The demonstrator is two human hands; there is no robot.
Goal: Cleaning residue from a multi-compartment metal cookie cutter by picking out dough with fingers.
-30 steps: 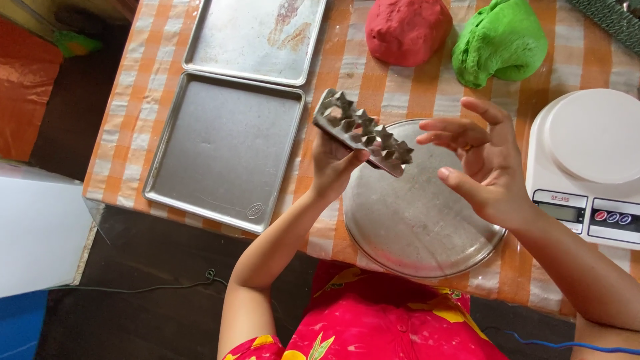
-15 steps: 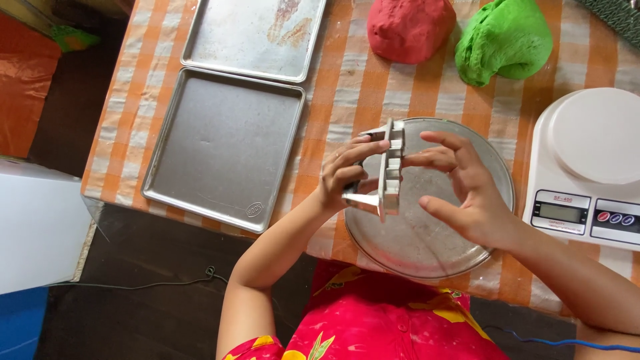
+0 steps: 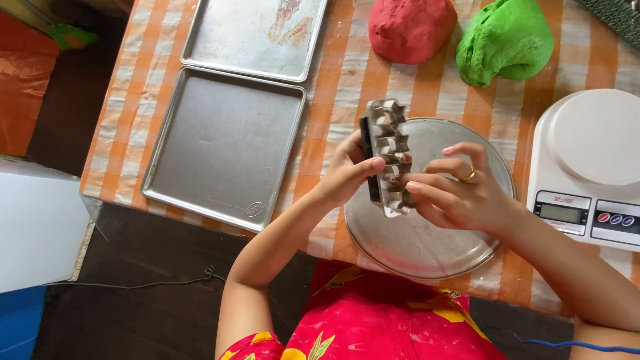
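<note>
Looking down from the head camera, both hands are clamped on a metal cutter strip [image 3: 390, 157], a row of star-shaped cups joined side by side, held up on edge above a round metal pan [image 3: 427, 247]. The left hand [image 3: 348, 175] grips it from the left, thumb pressed across the front of the strip and fingers wrapped behind. The right hand [image 3: 460, 193], wearing a gold ring, pinches the lower end of the strip with its fingertips; its palm hangs over the middle of the pan. The two hands are close together, nearly touching at the strip.

The pan sits at the near edge of a desk [image 3: 347, 87] covered in an orange and white checked cloth. Left of the hands lie two rectangular baking trays: the nearer tray [image 3: 220, 147] plain grey, the farther tray [image 3: 257, 33] smeared with brownish marks, the two touching edge to edge. Beyond the pan rest a red dough lump [image 3: 410, 27] and a green dough lump [image 3: 507, 40], just beside each other. A white kitchen scale [image 3: 590, 167] stands to the right, just beside the pan.
</note>
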